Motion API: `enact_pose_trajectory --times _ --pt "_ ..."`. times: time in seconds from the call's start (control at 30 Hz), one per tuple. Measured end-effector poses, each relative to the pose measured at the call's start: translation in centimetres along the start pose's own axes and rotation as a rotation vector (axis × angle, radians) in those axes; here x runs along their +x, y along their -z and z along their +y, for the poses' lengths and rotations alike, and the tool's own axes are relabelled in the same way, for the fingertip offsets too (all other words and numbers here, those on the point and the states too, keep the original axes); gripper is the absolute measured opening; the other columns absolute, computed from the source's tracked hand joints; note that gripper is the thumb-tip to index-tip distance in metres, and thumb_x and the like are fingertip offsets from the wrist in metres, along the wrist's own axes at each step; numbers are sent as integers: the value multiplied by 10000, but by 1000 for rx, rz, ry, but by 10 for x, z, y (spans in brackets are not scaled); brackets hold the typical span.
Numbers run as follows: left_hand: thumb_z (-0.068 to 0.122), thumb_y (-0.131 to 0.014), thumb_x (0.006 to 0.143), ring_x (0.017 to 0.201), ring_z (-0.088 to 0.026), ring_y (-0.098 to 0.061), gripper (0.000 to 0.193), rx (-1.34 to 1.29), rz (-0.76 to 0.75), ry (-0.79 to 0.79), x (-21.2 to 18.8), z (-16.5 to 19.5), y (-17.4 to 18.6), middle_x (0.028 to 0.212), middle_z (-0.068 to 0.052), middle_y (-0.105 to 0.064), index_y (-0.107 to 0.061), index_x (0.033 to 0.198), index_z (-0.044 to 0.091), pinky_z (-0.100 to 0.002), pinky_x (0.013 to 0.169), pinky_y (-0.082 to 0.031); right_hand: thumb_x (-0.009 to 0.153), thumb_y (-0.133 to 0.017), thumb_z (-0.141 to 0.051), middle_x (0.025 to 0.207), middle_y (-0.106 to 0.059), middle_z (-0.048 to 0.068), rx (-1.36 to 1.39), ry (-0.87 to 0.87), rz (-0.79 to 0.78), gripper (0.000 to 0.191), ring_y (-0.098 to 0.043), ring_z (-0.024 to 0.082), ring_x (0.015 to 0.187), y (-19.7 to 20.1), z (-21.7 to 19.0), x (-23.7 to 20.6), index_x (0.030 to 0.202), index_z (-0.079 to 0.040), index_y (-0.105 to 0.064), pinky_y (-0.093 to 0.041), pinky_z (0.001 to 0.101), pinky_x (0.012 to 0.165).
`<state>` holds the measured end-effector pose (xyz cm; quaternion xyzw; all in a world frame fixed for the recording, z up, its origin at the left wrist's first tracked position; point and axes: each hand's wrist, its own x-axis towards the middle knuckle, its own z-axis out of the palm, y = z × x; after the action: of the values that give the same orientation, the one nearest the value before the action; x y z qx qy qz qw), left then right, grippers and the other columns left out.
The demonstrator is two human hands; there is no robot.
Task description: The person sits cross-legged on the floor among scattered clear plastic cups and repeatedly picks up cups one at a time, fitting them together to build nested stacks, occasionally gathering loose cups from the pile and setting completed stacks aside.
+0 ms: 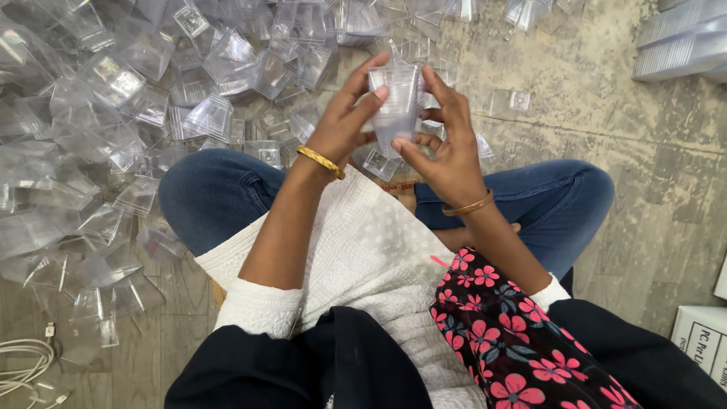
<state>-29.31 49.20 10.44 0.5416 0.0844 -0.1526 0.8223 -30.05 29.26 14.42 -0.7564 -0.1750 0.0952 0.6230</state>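
seated person's left hand (344,125) and right hand (447,148) both curl their fingers around a small clear plastic square cup (396,102), held above the lap, a heap of clear plastic cups (113,113) spread far left

A worn grey floor (606,113) is seen. A heap of clear plastic containers (113,113) is spread across its upper left; stacked clear lids (681,42) are set at the upper right, a white cable (23,363) at the lower left, and a white box (704,341) at the lower right.

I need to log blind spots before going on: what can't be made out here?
Head view only:
- Clear cups: how many are nested; transparent walls blur together, fingers of the left hand and right hand cover the sides.
- Loose cup pile: cut off by the top and left edges.
- White cable: runs off the left edge.
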Motion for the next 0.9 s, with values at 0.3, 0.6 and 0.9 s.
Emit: enact_pose_trajectory --times 0.3,0.6,0.9 --pt "317 -597 994 1006 -274 -597 702 24 52 -95 16 -19 12 1247 -166 -575 -358 1651 244 -382 792 -577 1005 -589 23 1514 -378 64 168 -51 98 576 -577 183 1278 10 21 12 1542 -104 -429 -611 328 992" --pt "499 -479 1005 1044 -279 -729 670 -221 -72 53 16 -7 9 1370 -156 -606 -401 1562 135 -429 782 -661 1029 -681 80 1534 -549 109 37 67 -27 399 -440 193 1541 33 36 28 1397 -58 -612 -506 371 1225" --pt "456 -633 933 1235 -261 -631 719 -274 -119 95 10 -2 7 1425 -129 -528 -400 1520 112 -467 889 -663 1034 -656 116 1357 -572 81 56 133 0 482 -590 180 1344 28 32 28 1489 -20 -577 -452 340 1273"
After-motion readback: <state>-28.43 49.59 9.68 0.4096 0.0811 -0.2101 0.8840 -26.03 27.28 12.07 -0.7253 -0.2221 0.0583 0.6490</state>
